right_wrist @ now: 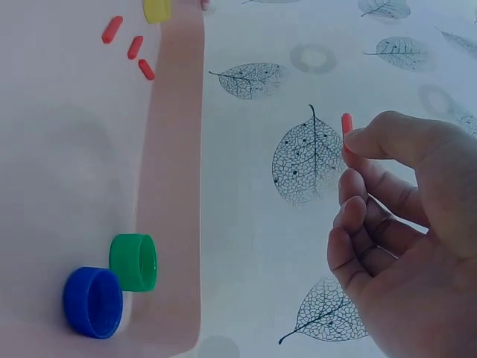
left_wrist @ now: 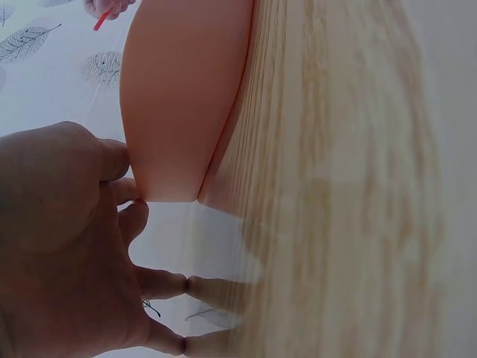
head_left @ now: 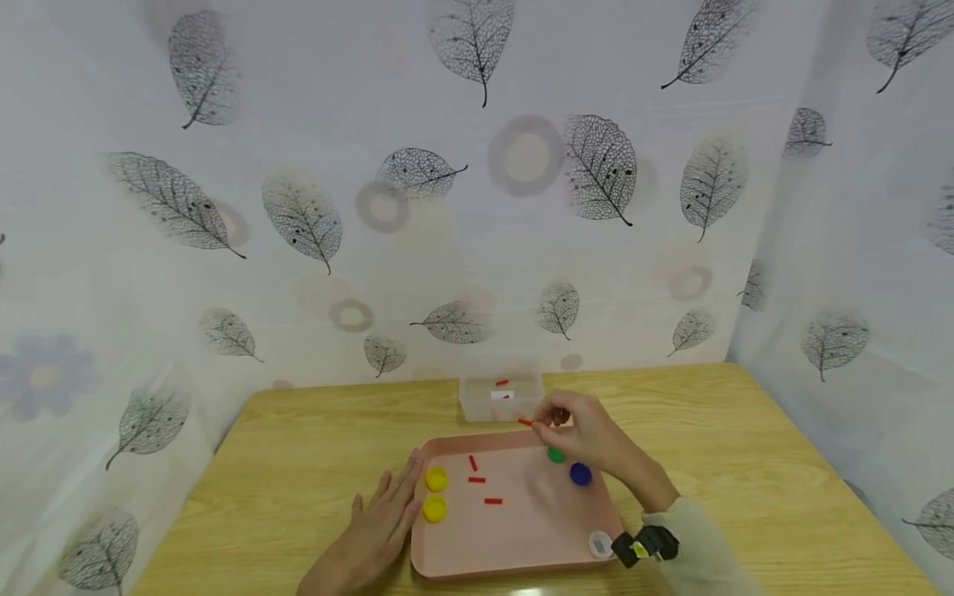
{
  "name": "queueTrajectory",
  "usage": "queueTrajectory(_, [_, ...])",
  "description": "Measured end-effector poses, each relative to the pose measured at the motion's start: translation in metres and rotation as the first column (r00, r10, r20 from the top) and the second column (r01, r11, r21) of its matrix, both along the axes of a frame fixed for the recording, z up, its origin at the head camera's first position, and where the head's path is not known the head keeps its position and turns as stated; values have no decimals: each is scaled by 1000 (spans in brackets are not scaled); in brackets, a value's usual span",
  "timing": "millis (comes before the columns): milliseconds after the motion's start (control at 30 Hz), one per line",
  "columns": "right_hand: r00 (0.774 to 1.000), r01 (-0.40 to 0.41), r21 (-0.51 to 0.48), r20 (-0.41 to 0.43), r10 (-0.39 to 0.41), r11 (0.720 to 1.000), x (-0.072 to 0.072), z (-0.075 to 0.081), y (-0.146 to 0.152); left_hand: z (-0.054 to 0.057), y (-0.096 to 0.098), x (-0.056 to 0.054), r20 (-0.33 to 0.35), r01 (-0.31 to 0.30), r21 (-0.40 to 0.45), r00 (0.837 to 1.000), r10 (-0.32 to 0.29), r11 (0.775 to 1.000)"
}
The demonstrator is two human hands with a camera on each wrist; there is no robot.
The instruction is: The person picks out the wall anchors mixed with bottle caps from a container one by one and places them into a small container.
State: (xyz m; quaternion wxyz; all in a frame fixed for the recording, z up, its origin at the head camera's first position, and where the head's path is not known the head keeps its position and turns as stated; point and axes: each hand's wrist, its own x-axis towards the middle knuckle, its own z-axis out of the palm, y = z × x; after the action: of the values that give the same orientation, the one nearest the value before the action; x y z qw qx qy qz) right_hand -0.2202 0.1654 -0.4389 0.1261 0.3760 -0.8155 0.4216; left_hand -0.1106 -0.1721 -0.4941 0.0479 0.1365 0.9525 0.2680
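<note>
Between thumb and forefinger, my right hand (head_left: pixel 577 426) pinches a small red stick (right_wrist: pixel 346 133). It is raised over the far right part of the pink tray (head_left: pixel 522 542), near the front wall of a clear plastic box (head_left: pixel 477 409). Two red pieces (head_left: pixel 503 382) lie inside that box. Several red sticks (head_left: pixel 493 501) lie scattered on the tray's left half. My left hand (head_left: pixel 376 526), fingers extended, rests at the tray's left edge, its fingertips at the rim in the left wrist view.
Two yellow caps (head_left: pixel 436 508) sit along the tray's left side. A green cap (right_wrist: pixel 134 262) and a blue cap (right_wrist: pixel 93 303) stand at its far right, and a white round piece (head_left: pixel 599 544) in the near right corner. A leaf-patterned curtain (head_left: pixel 477 248) hangs behind the wooden table (head_left: pixel 745 463).
</note>
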Motion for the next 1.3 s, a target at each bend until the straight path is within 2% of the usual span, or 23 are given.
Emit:
queueTrajectory(167, [1000, 20, 11, 9, -20, 1000, -12, 1, -2, -1, -1, 1, 9, 1, 4, 1000, -1, 1000])
queueTrajectory(400, [994, 83, 27, 64, -84, 996, -27, -2, -5, -2, -1, -1, 42, 5, 28, 999, -7, 1000])
queueTrajectory(633, [982, 164, 10, 95, -165, 986, -42, -4, -10, 0, -1, -1, 14, 18, 29, 1000, -19, 999])
queueTrajectory(767, [975, 207, 12, 81, -207, 978, -51, -6, -14, 1, -1, -1, 14, 17, 33, 1000, -18, 999])
queueTrajectory(1300, [963, 242, 47, 113, -246, 969, -75, -14, -19, 3, 0, 0, 21, 13, 40, 1000, -14, 999])
